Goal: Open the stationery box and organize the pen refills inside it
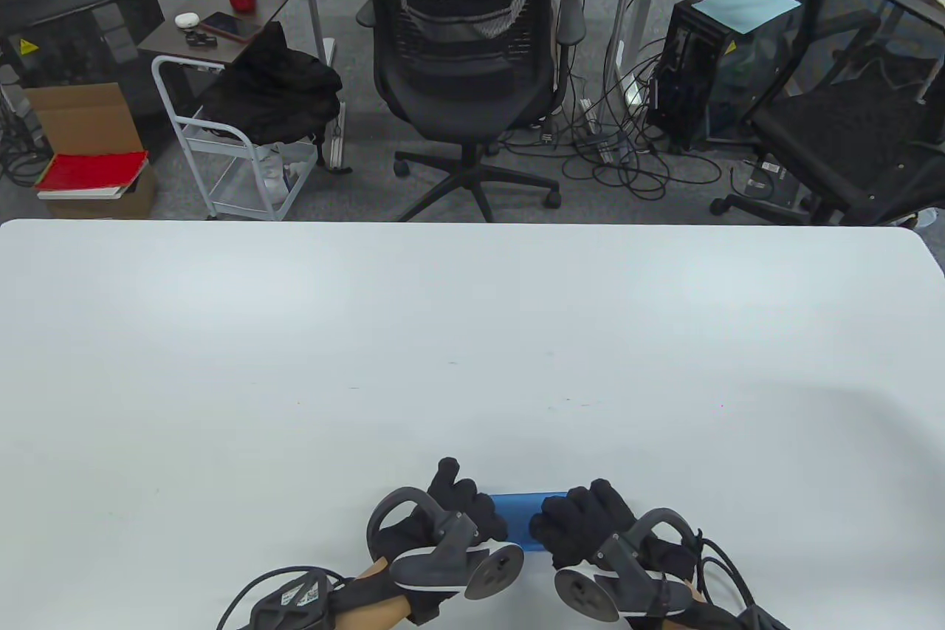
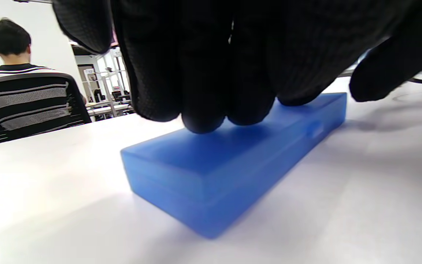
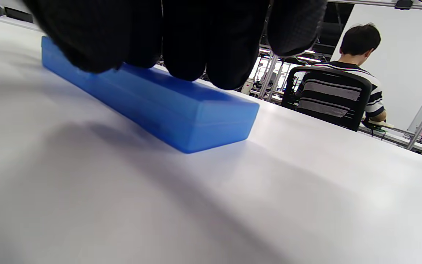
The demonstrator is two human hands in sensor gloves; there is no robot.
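Note:
A translucent blue stationery box [image 1: 520, 515] lies flat and closed near the front edge of the white table [image 1: 472, 334]. My left hand [image 1: 458, 504] covers its left end, and the bent fingers [image 2: 203, 110] come down onto the lid. My right hand [image 1: 583, 519] covers the right end the same way, its fingertips [image 3: 203, 62] on the lid. The box [image 2: 233, 165] shows a small clasp [image 2: 315, 128] on its long side in the left wrist view. The right wrist view shows the right end of the box [image 3: 181, 113]. No pen refills are in view.
Past the far table edge stand a black office chair [image 1: 465, 54], a white cart [image 1: 236, 142] and a computer tower [image 1: 709, 61]. A person in a striped shirt [image 3: 343, 91] sits facing away. Glove cables [image 1: 280, 593] trail at the front edge.

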